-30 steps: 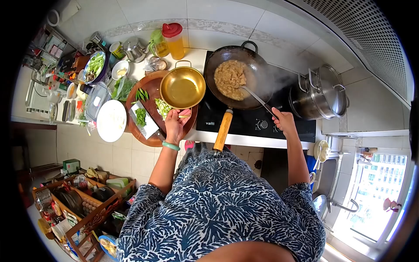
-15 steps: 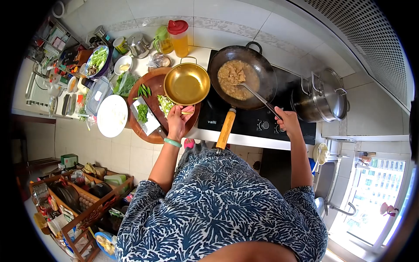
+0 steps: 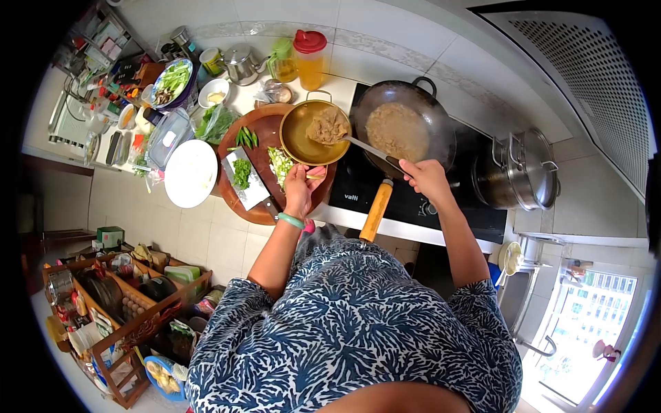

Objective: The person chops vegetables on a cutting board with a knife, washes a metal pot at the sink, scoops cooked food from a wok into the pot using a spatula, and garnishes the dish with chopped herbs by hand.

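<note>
My left hand (image 3: 300,189) is closed on the near loop handle of a two-handled gold pan (image 3: 297,148), held above the round wooden chopping board (image 3: 267,127). In my right hand (image 3: 427,177) is the black handle of a long metal wok spatula (image 3: 372,150). Its head lies inside the gold pan under a heap of cooked meat slices (image 3: 326,128), so its shape is hidden. Brown liquid and more food (image 3: 396,131) remain in the black wok (image 3: 443,141) on the hob. A cleaver (image 3: 249,189) carrying chopped greens lies on the board, beside chopped pale-green pieces (image 3: 280,164) and green chillies (image 3: 246,138).
A steel steamer pot (image 3: 527,172) stands right of the wok, whose wooden handle (image 3: 376,212) points towards my body. Left of the board is a white plate (image 3: 189,175). Behind stand a red-lidded jug (image 3: 310,65) and a kettle (image 3: 241,65). A wooden rack (image 3: 155,323) occupies the floor at left.
My right hand has moved left, carrying meat on the spatula from the wok into the gold pan. The left hand still grips the pan handle. The whole view has shifted slightly.
</note>
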{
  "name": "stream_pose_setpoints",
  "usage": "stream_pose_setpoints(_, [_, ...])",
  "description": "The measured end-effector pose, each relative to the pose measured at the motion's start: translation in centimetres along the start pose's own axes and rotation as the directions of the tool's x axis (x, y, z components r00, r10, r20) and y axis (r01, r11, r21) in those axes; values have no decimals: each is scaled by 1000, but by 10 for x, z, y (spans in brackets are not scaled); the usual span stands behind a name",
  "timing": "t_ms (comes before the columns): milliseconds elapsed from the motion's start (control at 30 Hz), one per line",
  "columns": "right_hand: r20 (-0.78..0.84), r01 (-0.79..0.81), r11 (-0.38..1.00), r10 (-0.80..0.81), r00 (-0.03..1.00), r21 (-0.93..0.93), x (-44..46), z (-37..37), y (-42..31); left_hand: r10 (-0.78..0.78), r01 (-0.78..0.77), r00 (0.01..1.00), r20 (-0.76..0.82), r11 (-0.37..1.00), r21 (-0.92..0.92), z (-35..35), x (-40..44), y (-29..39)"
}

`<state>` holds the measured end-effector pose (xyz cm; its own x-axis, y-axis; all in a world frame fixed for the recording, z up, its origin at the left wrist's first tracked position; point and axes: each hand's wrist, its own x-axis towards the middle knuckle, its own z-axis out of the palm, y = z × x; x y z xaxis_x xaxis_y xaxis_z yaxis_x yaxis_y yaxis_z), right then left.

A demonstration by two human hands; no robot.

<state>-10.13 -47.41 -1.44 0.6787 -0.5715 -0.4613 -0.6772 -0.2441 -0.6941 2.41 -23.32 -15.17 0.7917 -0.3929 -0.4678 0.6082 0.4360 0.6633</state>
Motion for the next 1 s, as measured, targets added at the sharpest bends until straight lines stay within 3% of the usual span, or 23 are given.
stream_pose_setpoints(33, [7,2,1000,-2,1000,-1,-1,4,-1,-3,3,1000,-1,1000,7,0,-3,-4])
stream_pose_setpoints(100, [-76,167,927,-203,976,-336,2,17,-10,2,-2,1000,-29,1000,-6,0,2,-5])
stream_pose_setpoints(167, [-66,179,908,-220,973,-379,-3,23,-22,-6,5,999,-39,1000,-25,-2,6,-6])
stream_pose_setpoints(267, [-117,254,706,-431,895,-661,-21,29,-35,-10,8,998,-61,1000,-27,0,5,-10])
stream_pose_setpoints(300, [-114,258,704,-434,894,-662,-24,32,-35,-19,18,996,-82,1000,-11,1,4,-9])
stream_pose_setpoints(367, [-85,293,516,-590,803,-805,-29,37,-34,-10,9,996,-83,1000,-13,-1,4,-10])
stream_pose_setpoints(400, [-60,343,389,-732,679,-855,-27,39,-28,-23,24,994,-103,1000,8,-1,2,-9])
stream_pose_setpoints(533, [-86,397,369,-815,573,-840,-26,27,-20,-53,61,992,-114,996,72,-2,-3,-8])
stream_pose_setpoints(600, [-197,295,567,-649,735,-769,-29,13,-23,-54,61,993,-110,996,60,-3,-5,-8])
stream_pose_setpoints(667, [-254,295,801,-476,842,-522,-32,-14,-28,-55,59,993,-102,997,39,-5,-6,-9])
stream_pose_setpoints(733, [-263,122,949,-201,944,-289,-36,-46,-26,-53,57,993,-105,998,39,-4,-9,-12])
stream_pose_setpoints(900, [-250,-58,992,29,968,-109,-24,-126,15,-5,7,995,-96,1000,25,-6,-7,-15])
stream_pose_setpoints(1000, [-271,-152,963,89,959,-222,-24,-171,24,-4,8,994,-111,999,31,-6,-7,-16])
